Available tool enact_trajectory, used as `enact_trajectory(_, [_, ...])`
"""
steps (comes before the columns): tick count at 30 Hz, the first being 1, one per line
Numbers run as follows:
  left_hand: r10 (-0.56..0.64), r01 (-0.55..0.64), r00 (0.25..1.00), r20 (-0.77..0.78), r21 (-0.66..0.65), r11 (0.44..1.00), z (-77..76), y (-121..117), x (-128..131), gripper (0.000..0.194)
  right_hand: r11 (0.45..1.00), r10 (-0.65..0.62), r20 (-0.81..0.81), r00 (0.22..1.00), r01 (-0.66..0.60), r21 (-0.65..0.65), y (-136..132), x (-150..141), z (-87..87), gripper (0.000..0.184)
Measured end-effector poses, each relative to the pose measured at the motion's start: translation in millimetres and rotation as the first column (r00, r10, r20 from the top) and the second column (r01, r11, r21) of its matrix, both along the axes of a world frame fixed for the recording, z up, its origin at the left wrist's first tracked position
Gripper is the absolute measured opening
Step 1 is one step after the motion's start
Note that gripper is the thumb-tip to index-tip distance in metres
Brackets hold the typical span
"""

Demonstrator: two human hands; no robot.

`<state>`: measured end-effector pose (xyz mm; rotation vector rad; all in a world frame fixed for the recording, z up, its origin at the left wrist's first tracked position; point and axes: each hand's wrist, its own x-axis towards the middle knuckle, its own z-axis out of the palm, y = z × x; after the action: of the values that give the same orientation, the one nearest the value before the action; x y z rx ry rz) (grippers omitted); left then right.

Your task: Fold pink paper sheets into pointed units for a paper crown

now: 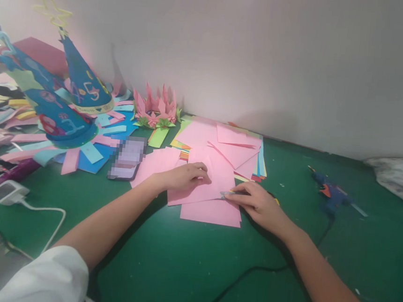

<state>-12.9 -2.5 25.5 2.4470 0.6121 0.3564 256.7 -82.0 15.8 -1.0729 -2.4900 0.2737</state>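
Note:
My left hand (190, 176) rests on a pink paper sheet (197, 195), its fingers loosely bent and apart, holding nothing. My right hand (258, 203) is closed around what looks like a utility knife (226, 195), whose grey tip touches the right side of that sheet. Most of its handle is hidden in the palm; a bit of yellow shows behind the hand. Another pink sheet (212, 215) sticks out underneath, toward me. More pink paper (161, 161) lies left of my left hand, and a stack of folded pink and coloured sheets (239, 149) lies beyond both hands.
A phone (128, 158) lies left of the paper. Behind it stand a pink paper crown (156, 107) and blue cone hats (84, 79). A blue glue gun (333, 193) sits right on the green table (163, 265), its black cord (239, 279) crossing the front. A white charger (7, 193) is left.

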Motion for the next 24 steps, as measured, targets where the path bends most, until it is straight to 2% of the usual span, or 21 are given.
enact_trajectory(6, [0.001, -0.001, 1.000, 0.020, 0.003, 1.000, -1.7, 1, 0, 0.025, 0.999, 0.042, -0.056, 0.998, -0.042, 0.006, 0, -9, -2.7, 0.029])
enact_trajectory(15, [0.000, 0.000, 1.000, 0.026, -0.007, 1.000, -1.7, 0, 0, 0.025, 0.996, 0.071, -0.015, 0.997, -0.072, -0.046, -3, -5, 6.6, 0.031])
enact_trajectory(24, [-0.032, 0.033, 0.999, -0.035, 0.022, 0.999, 2.2, 0, -3, 0.029, 0.997, 0.068, -0.024, 0.997, -0.068, -0.026, -6, -16, 3.4, 0.030])
